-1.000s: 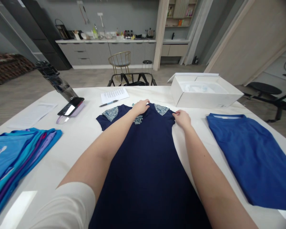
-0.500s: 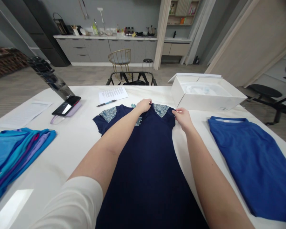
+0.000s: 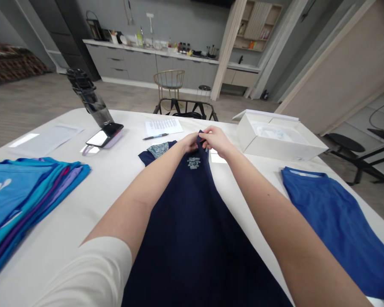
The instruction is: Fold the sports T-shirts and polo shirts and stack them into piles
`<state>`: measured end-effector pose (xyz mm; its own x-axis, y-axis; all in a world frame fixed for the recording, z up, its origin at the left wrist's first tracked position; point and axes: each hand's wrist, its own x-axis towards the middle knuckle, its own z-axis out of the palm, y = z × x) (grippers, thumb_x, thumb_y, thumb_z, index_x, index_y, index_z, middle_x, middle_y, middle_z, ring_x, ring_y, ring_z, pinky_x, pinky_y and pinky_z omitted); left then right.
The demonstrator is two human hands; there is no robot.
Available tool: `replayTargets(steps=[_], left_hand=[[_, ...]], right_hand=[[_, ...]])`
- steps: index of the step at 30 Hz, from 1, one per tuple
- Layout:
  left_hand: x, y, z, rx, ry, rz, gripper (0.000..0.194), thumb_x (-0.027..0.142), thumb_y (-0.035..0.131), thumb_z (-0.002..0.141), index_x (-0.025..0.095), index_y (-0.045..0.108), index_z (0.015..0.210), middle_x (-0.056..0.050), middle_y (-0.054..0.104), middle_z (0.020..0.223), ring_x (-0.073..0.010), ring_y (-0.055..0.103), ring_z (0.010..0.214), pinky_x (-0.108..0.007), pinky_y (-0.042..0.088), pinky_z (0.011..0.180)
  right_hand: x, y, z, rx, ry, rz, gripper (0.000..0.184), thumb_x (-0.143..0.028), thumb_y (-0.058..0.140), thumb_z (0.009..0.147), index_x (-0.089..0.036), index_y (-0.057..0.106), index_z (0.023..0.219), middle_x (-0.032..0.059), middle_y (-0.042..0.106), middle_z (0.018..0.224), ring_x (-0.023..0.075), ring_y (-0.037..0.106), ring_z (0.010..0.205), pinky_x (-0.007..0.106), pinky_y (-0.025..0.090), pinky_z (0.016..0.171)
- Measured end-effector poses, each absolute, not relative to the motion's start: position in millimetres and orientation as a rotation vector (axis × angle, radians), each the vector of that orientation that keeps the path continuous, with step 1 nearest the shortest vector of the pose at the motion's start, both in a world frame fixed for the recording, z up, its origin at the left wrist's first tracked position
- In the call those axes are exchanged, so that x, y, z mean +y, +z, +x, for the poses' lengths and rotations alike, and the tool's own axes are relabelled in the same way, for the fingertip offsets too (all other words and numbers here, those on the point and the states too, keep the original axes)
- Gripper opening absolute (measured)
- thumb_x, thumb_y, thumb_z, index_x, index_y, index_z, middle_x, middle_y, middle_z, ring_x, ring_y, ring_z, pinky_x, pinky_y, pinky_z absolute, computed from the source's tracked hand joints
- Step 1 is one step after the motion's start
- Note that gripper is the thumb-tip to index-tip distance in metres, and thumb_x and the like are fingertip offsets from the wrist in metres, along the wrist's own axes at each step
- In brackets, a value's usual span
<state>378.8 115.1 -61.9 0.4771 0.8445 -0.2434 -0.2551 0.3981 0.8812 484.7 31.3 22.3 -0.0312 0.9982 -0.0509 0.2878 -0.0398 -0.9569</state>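
Observation:
A navy short-sleeved dress or long shirt [image 3: 185,213] lies lengthwise on the white table, its collar end away from me. Pale paisley patches mark its left shoulder and chest. My left hand [image 3: 190,143] is closed on the cloth near the neckline. Beside it, touching or nearly so, my right hand [image 3: 213,140] pinches the raised shoulder fabric between thumb and fingers. The garment's right edge is lifted and folded inward there. The right sleeve and the collar are mostly hidden by the fold and my hands.
Folded blue and purple garments [image 3: 35,200] lie at left, a royal-blue garment [image 3: 333,217] at right. An open white box [image 3: 281,147] stands back right. Beyond the dress are a pen [image 3: 155,137], a printed sheet [image 3: 164,125], a phone [image 3: 105,134] and a dark bottle [image 3: 91,98].
My right hand has carried the right shoulder of the garment inward to my left hand, folding that side over. The view has tilted and shifted slightly.

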Motion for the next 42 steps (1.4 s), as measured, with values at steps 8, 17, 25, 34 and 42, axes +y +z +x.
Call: replayTargets(steps=[8,17,25,34,42], left_hand=[[86,-83,292,1.242,0.929,0.975,0.049,0.050,0.055,0.094,0.015,0.056,0.129,-0.014,0.067,0.112,-0.0254,0.068,0.097,-0.039,0.056,0.087],[25,-93,286,1.368,0.509,2.562,0.035,0.034,0.050,0.100,0.028,0.066,0.131,-0.006,0.057,0.147,-0.0261,0.047,0.140,-0.055,0.023,0.123],[-23,-89,293,1.266,0.528,2.759,0.040,0.030,0.043,0.101,0.025,0.063,0.136,-0.008,0.059,0.145,-0.0244,0.049,0.136,-0.052,0.024,0.123],[-100,-84,289,0.975,0.407,2.812,0.043,0.006,0.041,0.089,0.023,0.073,0.112,-0.007,0.068,0.118,-0.0215,0.059,0.114,-0.043,0.036,0.107],[-156,-82,300,0.929,0.412,2.888,0.031,0.019,0.045,0.098,0.025,0.071,0.115,-0.010,0.063,0.121,-0.0269,0.052,0.116,-0.047,0.031,0.103]], right_hand=[[53,-67,449,-1.665,0.900,-1.720,0.005,-0.020,0.068,0.090,-0.017,0.068,0.094,0.0013,0.070,0.081,0.0124,0.064,0.062,0.020,0.047,0.055],[-15,-81,487,-2.091,0.523,-1.773,0.029,-0.030,0.069,0.092,-0.018,0.071,0.118,0.0060,0.069,0.097,0.0192,0.065,0.087,0.030,0.050,0.084],[-82,-90,493,-2.218,0.248,-1.672,0.040,-0.035,0.069,0.094,-0.021,0.064,0.131,0.0121,0.061,0.124,0.0272,0.058,0.112,0.037,0.048,0.093],[-171,-81,510,-2.185,0.569,-1.642,0.009,-0.026,0.066,0.094,-0.020,0.072,0.098,-0.0020,0.061,0.071,0.0140,0.055,0.066,0.024,0.037,0.062],[-250,-67,533,-2.261,0.490,-1.790,0.027,-0.039,0.067,0.095,-0.020,0.069,0.115,0.0064,0.074,0.097,0.0209,0.067,0.085,0.026,0.045,0.075]])
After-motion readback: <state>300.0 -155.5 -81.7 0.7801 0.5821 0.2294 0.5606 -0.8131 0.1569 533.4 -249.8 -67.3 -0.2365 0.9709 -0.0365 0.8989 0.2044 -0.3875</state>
